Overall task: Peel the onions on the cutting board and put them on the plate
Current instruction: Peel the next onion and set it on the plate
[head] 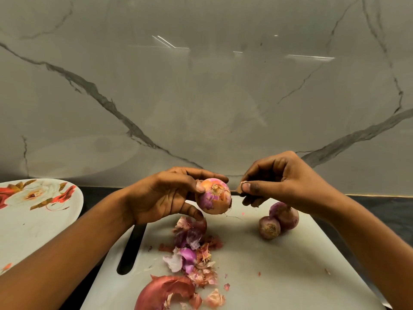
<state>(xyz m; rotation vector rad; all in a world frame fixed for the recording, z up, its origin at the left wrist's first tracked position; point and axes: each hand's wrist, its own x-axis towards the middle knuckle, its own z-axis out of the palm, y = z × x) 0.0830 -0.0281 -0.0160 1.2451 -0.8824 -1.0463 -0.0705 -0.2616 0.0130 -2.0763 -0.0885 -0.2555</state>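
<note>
My left hand grips a partly peeled onion above the white cutting board; patches of orange skin still cling to its purple flesh. Just right of it, my right hand pinches a small scrap of onion skin between thumb and fingers. Two unpeeled red onions lie touching each other on the board under my right hand. The flowered white plate sits at the left with no onions visible on it.
A pile of loose onion skins covers the board's near middle, with a large curled peel at the front edge. A dark handle slot is on the board's left side. A marble wall rises behind the dark counter.
</note>
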